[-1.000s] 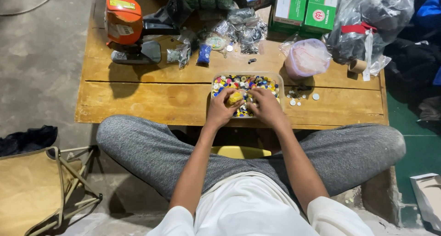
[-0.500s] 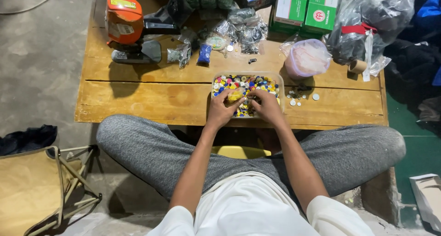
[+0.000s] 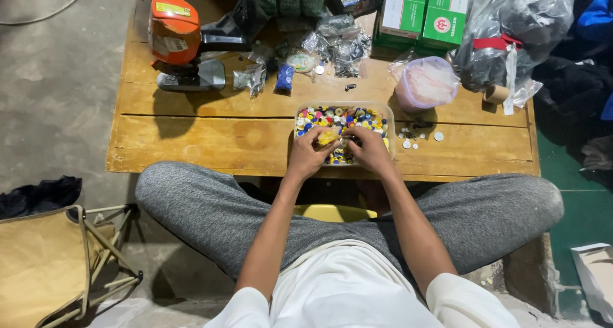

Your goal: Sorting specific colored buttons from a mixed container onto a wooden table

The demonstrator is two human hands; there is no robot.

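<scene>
A clear plastic tray [image 3: 388, 131] full of small multicoloured round pieces sits at the near edge of a low wooden table [image 3: 204, 136]. My left hand [image 3: 308, 154] holds a small yellow piece [image 3: 328, 137] over the tray. Beside it, my right hand [image 3: 365, 148] has its fingers curled down among the coloured pieces and touches the same yellow piece. Both forearms reach forward over my crossed legs in grey trousers.
An orange and black machine [image 3: 182, 44] stands at the table's back left. Small plastic bags [image 3: 332, 44], a lidded pink tub [image 3: 426, 84], green and white boxes [image 3: 424, 12], a tape roll [image 3: 493, 94] and loose white discs [image 3: 418, 136] lie around. A folding canvas stool [image 3: 51, 264] stands at lower left.
Both hands stay over the tray with only small finger movements around the yellow piece.
</scene>
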